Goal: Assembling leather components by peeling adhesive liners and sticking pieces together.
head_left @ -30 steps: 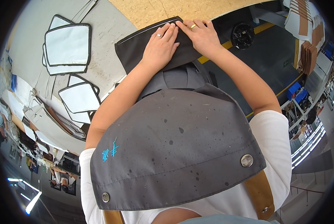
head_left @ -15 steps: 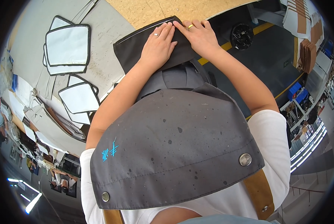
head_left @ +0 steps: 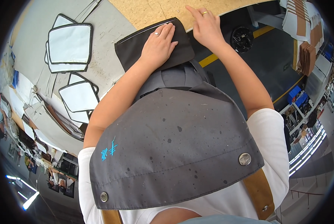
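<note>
A black sheet-like panel [head_left: 137, 46], perhaps leather or fabric, lies at the near edge of the table, against my lap. Along its far edge runs a thin pale line. My left hand [head_left: 158, 45] rests flat on the panel, fingers stretched out near that line, a ring on one finger. Off the panel to the right, my right hand [head_left: 207, 30] is raised by the table edge. Its index finger points out and away, the other fingers are bent a little, and nothing shows in it.
Pale panels with black borders [head_left: 69, 44] lie in a pile on the grey table at left, with more bordered panels [head_left: 78, 96] nearer me. A tan board [head_left: 148, 11] covers the far tabletop. A black round bin [head_left: 242, 36] stands on the floor at right, and brown pieces [head_left: 307, 56] hang beyond.
My right hand has lifted off the black panel and moved right and away, toward the tan board. My left hand stays on the panel.
</note>
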Action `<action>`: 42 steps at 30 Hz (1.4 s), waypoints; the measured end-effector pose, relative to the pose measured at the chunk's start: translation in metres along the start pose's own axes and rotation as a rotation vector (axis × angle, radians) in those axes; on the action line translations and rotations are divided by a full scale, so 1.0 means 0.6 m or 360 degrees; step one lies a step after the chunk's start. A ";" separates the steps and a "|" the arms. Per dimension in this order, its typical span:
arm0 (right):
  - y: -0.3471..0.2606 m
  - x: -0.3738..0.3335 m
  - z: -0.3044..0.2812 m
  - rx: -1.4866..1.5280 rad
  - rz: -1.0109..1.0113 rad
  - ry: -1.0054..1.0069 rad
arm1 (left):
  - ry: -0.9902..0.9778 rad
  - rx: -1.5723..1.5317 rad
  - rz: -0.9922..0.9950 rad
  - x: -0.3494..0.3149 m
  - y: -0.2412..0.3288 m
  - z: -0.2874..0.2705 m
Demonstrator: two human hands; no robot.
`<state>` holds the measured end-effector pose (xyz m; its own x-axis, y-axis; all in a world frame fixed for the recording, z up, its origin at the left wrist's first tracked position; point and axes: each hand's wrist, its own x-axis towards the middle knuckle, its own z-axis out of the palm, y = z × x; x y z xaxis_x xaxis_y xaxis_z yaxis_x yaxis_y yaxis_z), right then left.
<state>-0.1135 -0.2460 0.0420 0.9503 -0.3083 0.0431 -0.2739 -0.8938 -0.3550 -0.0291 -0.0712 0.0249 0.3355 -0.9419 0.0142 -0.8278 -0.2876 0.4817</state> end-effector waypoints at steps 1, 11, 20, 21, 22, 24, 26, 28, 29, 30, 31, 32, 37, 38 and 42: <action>0.007 -0.006 -0.005 0.0021 0.0006 -0.0035 | -0.0003 0.0000 0.0003 0.002 0.003 0.000; 0.013 -0.039 0.001 0.0148 0.0103 -0.0105 | 0.0017 0.0216 -0.0131 0.021 0.007 0.001; 0.021 -0.062 -0.008 0.0224 0.0256 -0.0049 | 0.0307 -0.0528 -0.0417 0.026 -0.040 -0.028; 0.020 -0.066 -0.007 0.0222 0.0257 -0.0049 | 0.0240 -0.0390 -0.0300 0.026 -0.039 -0.034; 0.018 -0.069 -0.007 0.0260 0.0269 -0.0051 | 0.0173 -0.0252 -0.0183 0.025 -0.037 -0.037; 0.013 -0.071 -0.008 0.0298 0.0277 -0.0053 | 0.0039 -0.0192 -0.0146 0.023 -0.025 -0.036; 0.004 -0.072 -0.007 0.0569 0.0511 -0.0287 | 0.0030 0.0132 0.0111 0.016 -0.014 -0.024; 0.000 -0.073 -0.004 0.0622 0.0529 -0.0302 | -0.0043 0.0206 0.0106 0.013 -0.011 -0.017; -0.002 -0.075 -0.005 0.0650 0.0552 -0.0332 | -0.0045 0.0269 0.0121 0.012 -0.010 -0.013; -0.003 -0.076 -0.005 0.0677 0.0575 -0.0363 | -0.0046 0.0331 0.0134 0.013 -0.010 -0.011; -0.002 -0.076 -0.004 0.0674 0.0578 -0.0363 | -0.0046 0.0329 0.0137 0.014 -0.008 -0.010; -0.001 -0.077 -0.001 0.0677 0.0564 -0.0342 | -0.0117 0.0505 0.0148 0.016 -0.002 -0.009; -0.001 -0.079 -0.003 0.0690 0.0532 -0.0315 | -0.0288 0.1071 0.0293 0.028 0.024 -0.006; -0.001 -0.081 -0.002 0.0706 0.0539 -0.0279 | -0.0284 0.1073 0.0294 0.031 0.019 -0.006; -0.007 -0.084 -0.008 0.0833 0.0842 -0.0619 | -0.0161 -0.0089 -0.0170 0.043 -0.011 -0.031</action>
<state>-0.1612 -0.2280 0.0459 0.7255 -0.4242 -0.5419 -0.6848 -0.3668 -0.6297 -0.0064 -0.0904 0.0384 0.3710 -0.9200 -0.1266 -0.7625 -0.3796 0.5240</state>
